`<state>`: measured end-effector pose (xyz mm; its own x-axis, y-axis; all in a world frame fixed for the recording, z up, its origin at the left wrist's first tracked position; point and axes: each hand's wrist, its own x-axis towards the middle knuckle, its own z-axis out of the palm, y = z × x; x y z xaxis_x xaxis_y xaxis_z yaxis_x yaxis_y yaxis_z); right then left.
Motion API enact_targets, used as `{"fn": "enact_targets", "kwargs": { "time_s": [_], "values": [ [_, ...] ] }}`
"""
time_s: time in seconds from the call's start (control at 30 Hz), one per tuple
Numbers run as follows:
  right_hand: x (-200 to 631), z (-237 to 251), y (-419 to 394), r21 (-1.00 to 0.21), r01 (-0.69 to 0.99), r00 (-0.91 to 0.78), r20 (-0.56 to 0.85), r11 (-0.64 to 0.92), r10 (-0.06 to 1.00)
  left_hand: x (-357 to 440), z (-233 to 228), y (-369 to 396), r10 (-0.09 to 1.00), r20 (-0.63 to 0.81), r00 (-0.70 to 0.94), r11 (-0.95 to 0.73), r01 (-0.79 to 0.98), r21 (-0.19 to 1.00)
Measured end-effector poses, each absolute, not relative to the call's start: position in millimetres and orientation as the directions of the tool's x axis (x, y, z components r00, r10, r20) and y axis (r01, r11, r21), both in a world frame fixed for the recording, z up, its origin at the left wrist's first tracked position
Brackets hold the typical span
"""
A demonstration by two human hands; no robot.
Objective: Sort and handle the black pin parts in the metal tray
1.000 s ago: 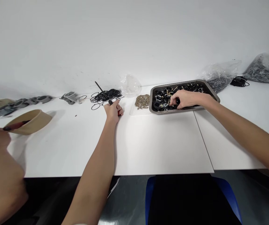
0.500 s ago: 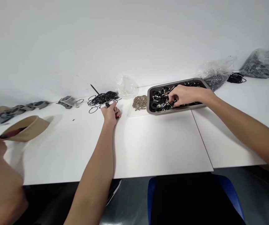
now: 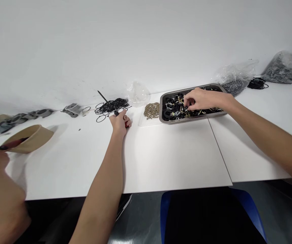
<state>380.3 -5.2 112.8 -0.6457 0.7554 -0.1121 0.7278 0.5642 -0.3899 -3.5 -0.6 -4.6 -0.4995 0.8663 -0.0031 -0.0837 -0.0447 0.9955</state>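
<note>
black screwdriver (image 3: 104, 98) in left hand (image 3: 120, 122), shaft slanting left toward wall (image 3: 146, 44)

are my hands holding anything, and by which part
Left hand: a dark-shafted tool, by its handle. Right hand: cannot tell whether it holds any of the small parts in the tray.

Open tabletop (image 3: 173, 152) before tray (image 3: 179, 121), wall (image 3: 161, 51) close behind, tan bowl (image 3: 40, 138) obstructing left.
</note>
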Motion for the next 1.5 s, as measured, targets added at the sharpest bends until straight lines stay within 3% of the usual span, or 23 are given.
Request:
{"fn": "enact_targets", "kwargs": {
  "time_s": [0.57,1.1,1.5],
  "values": [
    [384,109,0,-0.384,0.733,-0.63,-0.07,0.562,0.774,-4,-5,0,0.866,0.006,-0.5,-0.055,-0.082,0.995],
    [380,111,-10,-0.433,0.665,-0.576,0.22,0.608,0.787,-4,-5,0,0.868,0.012,-0.496,-0.061,-0.083,0.995],
    [379,106,-10,-0.427,0.762,-0.536,0.006,0.487,0.844,-2,-3,-1,0.864,-0.001,-0.503,-0.047,-0.084,0.995]
  ]
}}
